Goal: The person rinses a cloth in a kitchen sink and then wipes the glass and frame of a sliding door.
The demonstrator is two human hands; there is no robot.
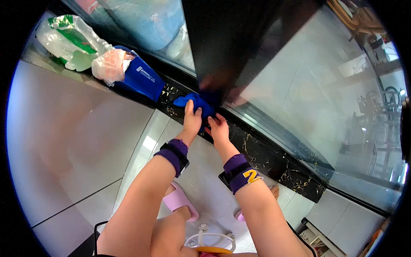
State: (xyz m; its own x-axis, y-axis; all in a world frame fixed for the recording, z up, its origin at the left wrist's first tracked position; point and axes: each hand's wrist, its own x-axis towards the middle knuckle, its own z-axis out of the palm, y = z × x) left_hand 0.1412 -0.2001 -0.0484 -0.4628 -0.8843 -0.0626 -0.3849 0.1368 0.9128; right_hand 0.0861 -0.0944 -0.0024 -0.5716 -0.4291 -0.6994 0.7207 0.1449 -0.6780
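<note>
A crumpled blue cloth (205,109) lies on a black stone sill with gold veins (253,149), against the foot of a dark glass door frame. My left hand (192,121) has its fingers and thumb on the cloth, gripping its near side. Just to the right, my right hand (220,130) reaches the cloth's edge with bent, spread fingers; whether it pinches any fabric is hard to see. Purple wristbands with black straps circle both wrists, and the right one (240,173) carries a yellow numeral.
Left along the sill stand a blue box (141,77), a crumpled orange-and-white plastic bag (109,66) and a clear-and-green plastic package (70,38). Glass panes (289,86) rise beyond the sill. Below me are pink slippers (181,200) and a white caster base (208,237).
</note>
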